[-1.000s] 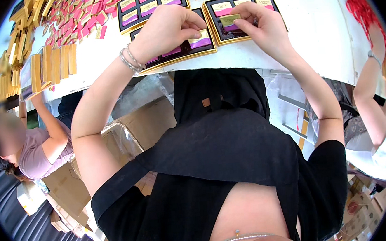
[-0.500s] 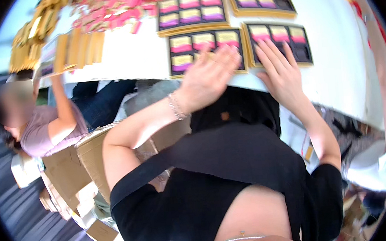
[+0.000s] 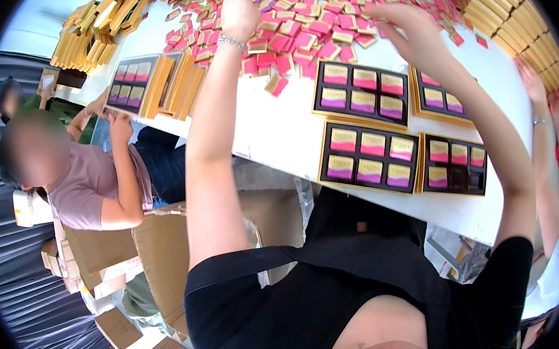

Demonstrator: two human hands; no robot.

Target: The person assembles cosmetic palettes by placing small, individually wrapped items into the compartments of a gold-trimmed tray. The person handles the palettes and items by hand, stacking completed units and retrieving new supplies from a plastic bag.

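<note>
The left hand (image 3: pixel 239 15), blurred, is over the left part of a pile of small wrapped sweets (image 3: pixel 307 31) on the white bench (image 3: pixel 269 132); the right hand (image 3: pixel 418 32), fingers apart, is over its near side. Toward the body from the right hand lie four boxes (image 3: pixel 366 188) of sweets, the nearest right one showing two dark slots. Left of the left hand, a co-worker (image 3: pixel 95 166) touches a row of upright boxes (image 3: pixel 160 89).

Right of centre are four open boxes (image 3: pixel 362 121), the two left ones holding six wrapped pieces (image 3: pixel 335 73) each, the lower-right one four; above, one left hand (image 3: pixel 241 15) and one right hand (image 3: pixel 411 29).
</note>
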